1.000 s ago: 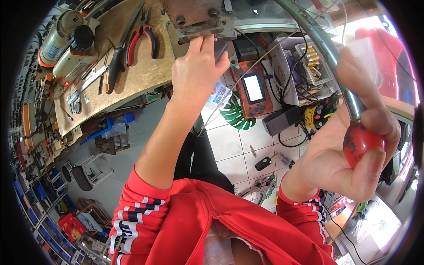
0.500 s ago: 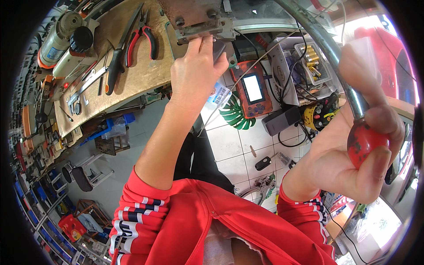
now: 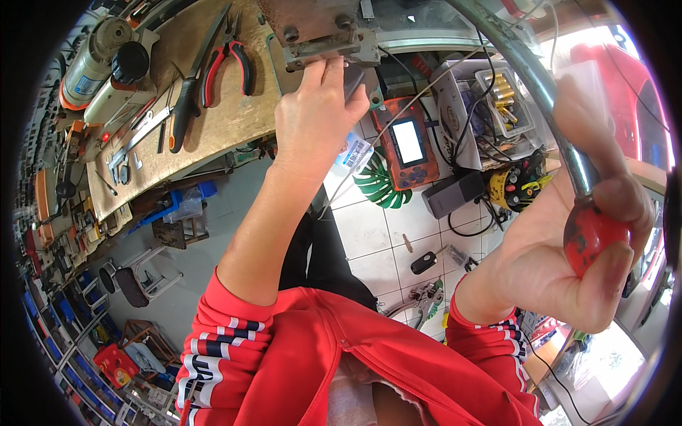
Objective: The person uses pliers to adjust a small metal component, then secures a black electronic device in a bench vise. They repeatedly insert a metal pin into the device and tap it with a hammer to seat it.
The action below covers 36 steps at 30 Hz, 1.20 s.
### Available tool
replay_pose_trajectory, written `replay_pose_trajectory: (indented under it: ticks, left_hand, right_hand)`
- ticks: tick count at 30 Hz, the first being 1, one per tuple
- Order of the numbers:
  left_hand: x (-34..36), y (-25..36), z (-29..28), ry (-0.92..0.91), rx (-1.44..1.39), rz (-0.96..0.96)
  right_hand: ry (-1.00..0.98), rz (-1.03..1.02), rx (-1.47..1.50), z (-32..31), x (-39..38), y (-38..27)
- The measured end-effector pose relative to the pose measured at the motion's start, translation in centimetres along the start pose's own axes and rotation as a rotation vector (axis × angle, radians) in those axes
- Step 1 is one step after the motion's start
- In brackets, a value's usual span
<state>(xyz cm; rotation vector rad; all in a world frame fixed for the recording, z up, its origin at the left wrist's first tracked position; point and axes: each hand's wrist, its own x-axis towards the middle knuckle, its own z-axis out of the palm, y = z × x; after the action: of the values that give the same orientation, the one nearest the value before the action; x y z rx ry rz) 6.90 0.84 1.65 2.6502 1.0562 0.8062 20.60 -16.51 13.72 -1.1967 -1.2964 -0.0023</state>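
My right hand (image 3: 568, 263) is closed around the red ball knob (image 3: 595, 234) at the end of a long steel lever (image 3: 522, 67), its palm and thumb wrapped on the worn red surface. My left hand (image 3: 312, 113) reaches to the lower edge of a metal press-like machine (image 3: 312, 21), its fingertips bent under the clamped steel block (image 3: 334, 51). Beside the fingers, toward the thumb, a dark grey object (image 3: 353, 79) shows in part. What the fingers pinch is mostly hidden by the hand.
On the wooden bench (image 3: 241, 117) at left lie red-handled pliers (image 3: 227, 67), an orange-and-black-handled tool (image 3: 185, 117) and a caliper (image 3: 135, 149). An orange device with a lit screen (image 3: 406, 142), a bin of parts (image 3: 455, 121), a key fob (image 3: 423, 263) and cables fill the right.
My right hand and the lever's red knob have shifted slightly right and down. My left hand stays in nearly the same place at the machine.
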Motion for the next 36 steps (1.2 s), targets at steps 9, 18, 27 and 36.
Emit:
replay_pose_trajectory:
  ticks: [9,18,27,36]
  left_hand:
    - [0.1,0.3,-0.2,-0.032,0.015,-0.031]
    - [0.3,0.4,0.0,-0.029,0.024,-0.046]
    - [0.3,0.3,0.0,-0.010,0.044,-0.023]
    - [0.1,0.0,0.4,0.030,0.056,0.011]
  right_hand:
    - [0.109,0.037,0.110,0.8,1.0,-0.4]
    - [0.171,0.074,0.179,1.4,1.1,-0.9]
    - [0.087,0.047,0.138,1.0,-0.1,-0.1]
    - [0.179,0.050,0.095,2.5,-1.6,0.1]
